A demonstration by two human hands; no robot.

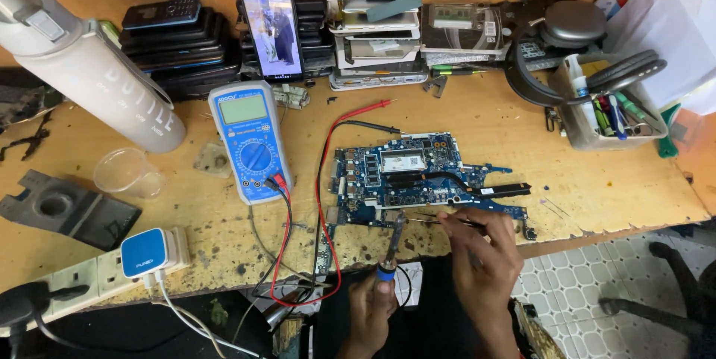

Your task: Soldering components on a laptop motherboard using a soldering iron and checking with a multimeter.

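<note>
The blue circuit board (418, 176) lies near the workbench's (597, 195) front edge. The left hand (371, 307) grips a soldering iron (391, 243), tip at the board's near edge; the right hand (481, 247) pinches tweezers (440, 219) there. Bare wood lies rightward. The multimeter (246, 139) stands left; both wrists are cut off below.

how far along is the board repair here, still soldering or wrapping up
Done, by the look of it: the blue circuit board lies bare on the wooden bench, and the multimeter sits beside it with its red probe lying loose. In hand: the left hand holds a soldering iron tipped at the board's near edge, while the right hand holds tweezers there. Left: nothing shows the board refitted.
</note>
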